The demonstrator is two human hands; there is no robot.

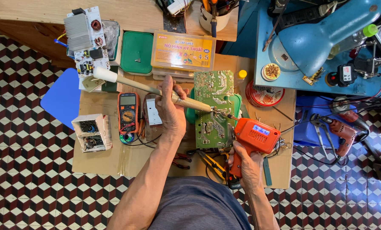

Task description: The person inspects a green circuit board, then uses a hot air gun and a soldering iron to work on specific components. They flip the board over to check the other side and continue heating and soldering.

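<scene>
Right hand (246, 165) nearest, its grip wrapped tight around the handle of the orange soldering gun (255, 137), tip touching the green circuit board (214, 110). Left hand (171, 111) has its grip closed on the long desoldering pump (156, 90), nozzle meeting the same spot. The board lies flat on the cardboard-covered desk (101, 157), multimeter (128, 112) just left, yellow-handled pliers (211, 164) below it

Your hands (170, 111) have open cardboard (114, 162) at the lower left. A multimeter (128, 113) and its leads block the left side; pliers (211, 164) crowd the near edge; a blue lamp (322, 36) closes the right.
</scene>
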